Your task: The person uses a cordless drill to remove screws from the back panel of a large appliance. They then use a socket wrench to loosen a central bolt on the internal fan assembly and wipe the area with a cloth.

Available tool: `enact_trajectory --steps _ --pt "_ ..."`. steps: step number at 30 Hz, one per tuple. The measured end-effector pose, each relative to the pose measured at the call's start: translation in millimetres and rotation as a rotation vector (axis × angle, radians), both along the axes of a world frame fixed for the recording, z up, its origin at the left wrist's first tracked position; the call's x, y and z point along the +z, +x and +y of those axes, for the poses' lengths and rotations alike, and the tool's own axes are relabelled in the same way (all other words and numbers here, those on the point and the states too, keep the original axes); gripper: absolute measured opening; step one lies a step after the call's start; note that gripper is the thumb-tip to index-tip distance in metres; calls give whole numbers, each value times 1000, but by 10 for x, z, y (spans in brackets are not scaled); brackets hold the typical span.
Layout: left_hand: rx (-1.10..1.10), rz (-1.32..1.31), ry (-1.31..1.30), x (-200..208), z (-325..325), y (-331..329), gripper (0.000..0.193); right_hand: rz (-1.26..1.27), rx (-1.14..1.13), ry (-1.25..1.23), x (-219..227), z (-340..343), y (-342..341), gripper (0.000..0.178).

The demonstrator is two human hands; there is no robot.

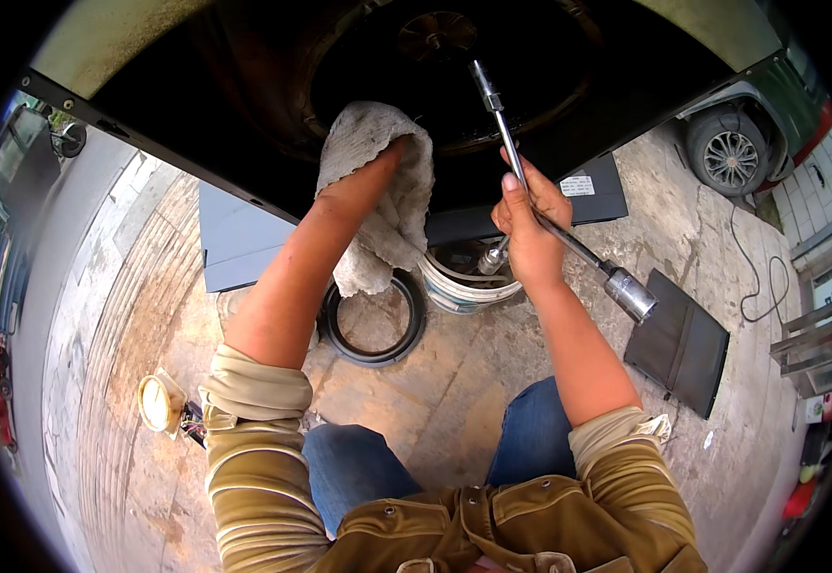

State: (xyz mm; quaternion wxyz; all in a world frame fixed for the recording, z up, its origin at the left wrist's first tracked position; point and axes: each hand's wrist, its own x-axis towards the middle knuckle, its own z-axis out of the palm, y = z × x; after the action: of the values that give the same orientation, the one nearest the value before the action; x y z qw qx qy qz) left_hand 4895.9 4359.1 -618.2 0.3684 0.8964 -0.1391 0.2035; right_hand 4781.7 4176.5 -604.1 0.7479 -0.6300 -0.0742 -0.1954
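Note:
My left hand (392,167) reaches up under the dark machine housing with a grey-white rag (378,220) held round it. The cloth covers my fingers and hangs down past the wrist. My right hand (535,215) is closed round the shaft of a long metal socket wrench (568,239). One socket end points up into the housing (273,76), near a round hub (438,36); the other slants down to the right, over the pavement. From this view I cannot tell whether the upper end touches anything.
Below the housing stand a white bucket (463,298) with metal parts inside and a black rubber ring (375,358). A dark flat panel (680,342) lies at right, a yellowish round container (160,402) at left. A parked vehicle's wheel (727,153) shows far right, with a cable (745,258) nearby.

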Motion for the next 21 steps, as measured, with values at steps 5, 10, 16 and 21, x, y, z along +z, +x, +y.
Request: enact_trajectory --steps 5,10,16,21 --pt "11 220 -46 -41 29 70 54 39 24 30 35 194 200 33" --pt "-55 171 -21 -112 59 136 55 81 44 115 73 293 328 31" --pt "-68 124 144 -86 9 213 56 72 99 246 44 286 361 23" --pt "-80 -5 -121 -688 207 588 58 100 251 462 199 531 310 21"
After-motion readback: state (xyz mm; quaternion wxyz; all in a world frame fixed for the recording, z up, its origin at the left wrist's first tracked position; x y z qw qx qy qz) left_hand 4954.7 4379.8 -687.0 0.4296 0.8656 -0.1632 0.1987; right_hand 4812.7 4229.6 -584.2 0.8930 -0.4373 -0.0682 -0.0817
